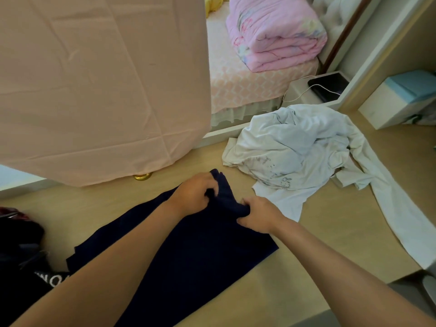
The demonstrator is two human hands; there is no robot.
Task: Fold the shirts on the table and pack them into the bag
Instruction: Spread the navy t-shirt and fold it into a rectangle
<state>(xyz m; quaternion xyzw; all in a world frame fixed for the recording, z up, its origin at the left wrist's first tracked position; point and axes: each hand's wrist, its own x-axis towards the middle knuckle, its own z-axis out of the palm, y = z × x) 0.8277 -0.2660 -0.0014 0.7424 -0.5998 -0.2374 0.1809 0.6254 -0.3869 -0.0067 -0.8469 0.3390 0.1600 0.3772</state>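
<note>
A dark navy shirt lies spread across the wooden table, running from the lower left up to the middle. My left hand grips a bunched fold at its far end. My right hand pinches the same end just to the right, fingers curled into the cloth. A crumpled pile of white shirts lies on the table beyond my right hand, with one long sleeve trailing toward the right edge. A black bag with white lettering sits at the lower left, partly cut off by the frame.
A large pink sheet hangs over the upper left. Behind the table stands a bed with a folded pink quilt. A white and blue box sits on the table's far right. A black device with a white cable lies behind.
</note>
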